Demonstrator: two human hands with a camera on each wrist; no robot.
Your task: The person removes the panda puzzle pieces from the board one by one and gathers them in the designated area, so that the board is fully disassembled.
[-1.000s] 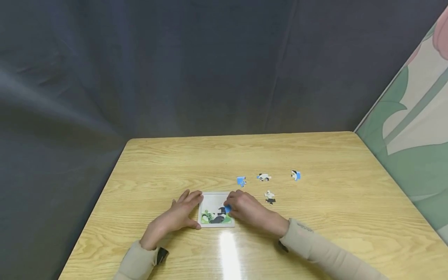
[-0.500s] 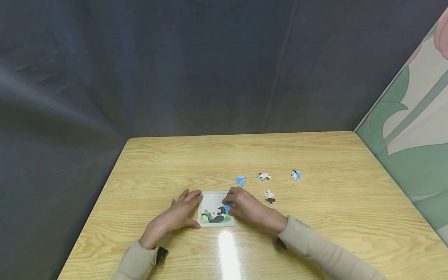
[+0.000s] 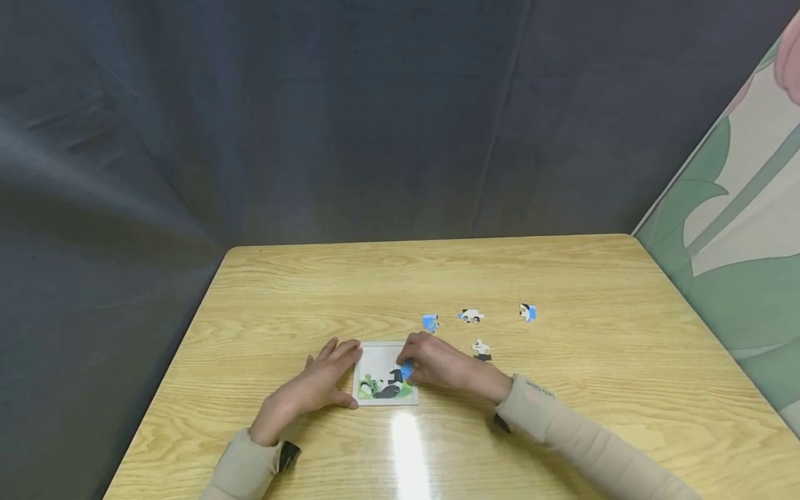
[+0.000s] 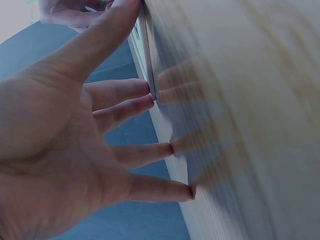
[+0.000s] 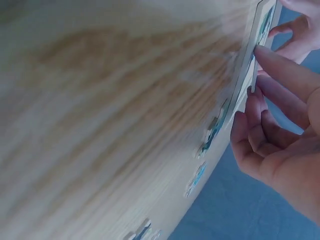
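Observation:
A small white-framed puzzle tray [image 3: 387, 402] lies on the table, its lower part filled with fitted jigsaw pieces [image 3: 386, 390] in green, black and white. My left hand [image 3: 312, 384] spreads along the tray's left side, thumb at the lower corner and fingertips at the upper one. In the left wrist view the other fingertips of the left hand [image 4: 65, 135] touch the tabletop. Over the tray's right side, my right hand [image 3: 440, 362] pinches a blue jigsaw piece [image 3: 407, 369]. In the right wrist view that jigsaw piece [image 5: 254, 75] stands edge-on between thumb and fingers, seemingly tilted.
Several loose jigsaw pieces lie beyond and right of the tray: a blue one [image 3: 430, 322], a panda-eyed one [image 3: 471, 316], a blue-and-white one [image 3: 528, 312] and a black-and-white one [image 3: 480, 349]. A dark curtain [image 3: 375, 125] hangs behind the wooden table [image 3: 300, 278].
My right hand has shifted slightly up and left, still pinching the blue jigsaw piece, which has turned a little. My left hand and the tray have stayed in place.

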